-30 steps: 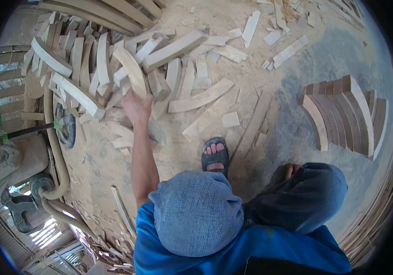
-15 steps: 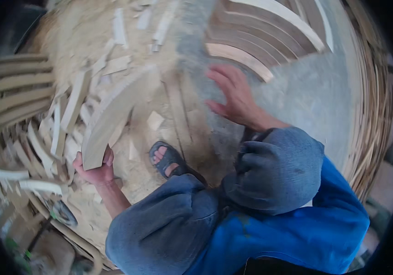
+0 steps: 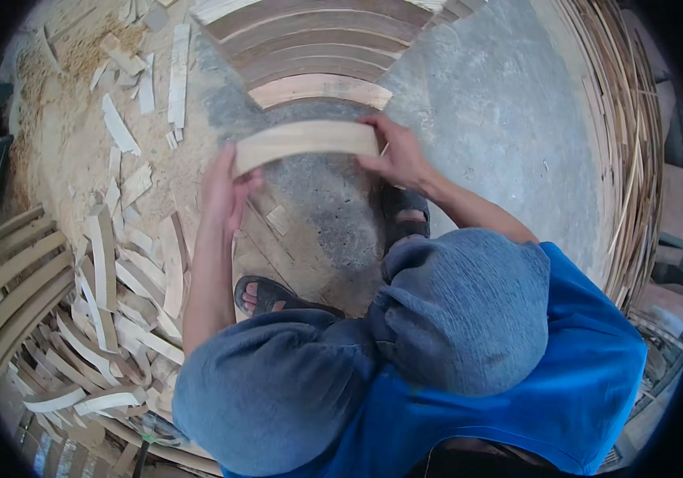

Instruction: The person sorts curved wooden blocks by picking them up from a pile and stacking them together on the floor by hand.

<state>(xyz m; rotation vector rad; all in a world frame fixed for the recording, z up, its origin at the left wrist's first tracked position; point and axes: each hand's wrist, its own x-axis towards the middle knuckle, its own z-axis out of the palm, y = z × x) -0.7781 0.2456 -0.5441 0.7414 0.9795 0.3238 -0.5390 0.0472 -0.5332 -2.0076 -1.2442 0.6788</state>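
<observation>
A pale curved piece of wood [image 3: 305,142] is held level in front of my knees, its arch bowing away from me. My left hand [image 3: 223,187] closes on its left end, and my right hand [image 3: 395,151] grips the right end between thumb and fingers. Just beyond it, a row of similar curved wooden pieces [image 3: 317,64] lies side by side on the concrete floor. The held piece runs roughly parallel to the nearest of them, with a narrow strip of floor showing between.
Wood offcuts [image 3: 130,287] are heaped on the left, beside a stack of curved slats [image 3: 19,279]. Sawdust [image 3: 62,119] and loose scraps cover the far left floor. Long thin wooden strips [image 3: 628,143] line the right side. My sandalled feet stand below the held piece.
The curved piece has moved from my left side to the front and turned from steep to level. My right hand, free before, now grips its right end. My view has turned left.
</observation>
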